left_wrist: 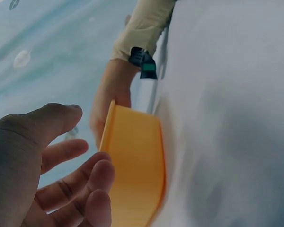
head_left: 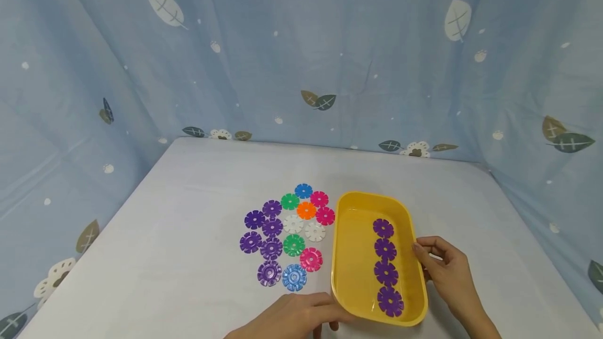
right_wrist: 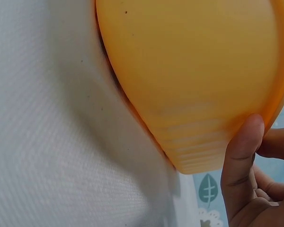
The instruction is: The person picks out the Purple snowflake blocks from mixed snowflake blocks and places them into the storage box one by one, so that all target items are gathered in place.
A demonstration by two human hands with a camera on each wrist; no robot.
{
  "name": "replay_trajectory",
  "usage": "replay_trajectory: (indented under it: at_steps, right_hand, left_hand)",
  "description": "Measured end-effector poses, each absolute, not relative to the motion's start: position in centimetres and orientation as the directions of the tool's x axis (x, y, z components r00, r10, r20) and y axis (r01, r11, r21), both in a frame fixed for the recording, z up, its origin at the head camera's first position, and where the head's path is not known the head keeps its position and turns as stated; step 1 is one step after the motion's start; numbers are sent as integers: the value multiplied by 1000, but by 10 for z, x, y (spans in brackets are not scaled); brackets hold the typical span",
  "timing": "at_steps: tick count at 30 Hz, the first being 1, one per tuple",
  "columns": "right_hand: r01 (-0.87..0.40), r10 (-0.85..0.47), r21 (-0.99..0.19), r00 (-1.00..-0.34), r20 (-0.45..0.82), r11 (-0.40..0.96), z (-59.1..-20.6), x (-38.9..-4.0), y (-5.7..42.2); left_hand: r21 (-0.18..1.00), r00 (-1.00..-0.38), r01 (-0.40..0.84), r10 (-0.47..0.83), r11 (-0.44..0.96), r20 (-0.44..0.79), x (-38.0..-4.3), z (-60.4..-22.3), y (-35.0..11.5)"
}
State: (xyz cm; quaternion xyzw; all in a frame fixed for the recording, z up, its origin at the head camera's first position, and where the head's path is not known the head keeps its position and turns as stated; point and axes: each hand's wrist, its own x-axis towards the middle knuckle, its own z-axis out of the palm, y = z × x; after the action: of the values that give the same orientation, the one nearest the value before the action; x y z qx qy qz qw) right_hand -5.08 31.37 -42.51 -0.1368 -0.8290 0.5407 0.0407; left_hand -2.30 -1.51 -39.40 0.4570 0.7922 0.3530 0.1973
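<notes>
Yellow tray (head_left: 353, 255) between right grip (head_left: 446, 270), pinch-tight on its rim, and slack, empty left grip (head_left: 298, 314)

The yellow tray (left_wrist: 135, 165) is partly hidden by the left hand (left_wrist: 64, 187); the right hand (left_wrist: 109, 90) is partly hidden behind its rim.
</notes>
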Motion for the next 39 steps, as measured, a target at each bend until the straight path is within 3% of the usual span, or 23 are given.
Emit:
replay_trajectory:
  at_steps: [5, 26, 39]
  right_hand:
    - [180, 267, -908, -960, -80, 377, -425, -51, 312]
    - [188, 272, -904, -959, -84, 383, -426, -51, 313]
    - [183, 277, -909, -958, -78, 375, -427, -52, 312]
  left_hand:
    - [749, -574, 517, 817, 414, -55, -23, -397, -28]
    - [796, -837, 267, 541, 543, -87, -28, -407, -82]
    - [753, -871, 334, 491, 567, 17, -32, -420, -103]
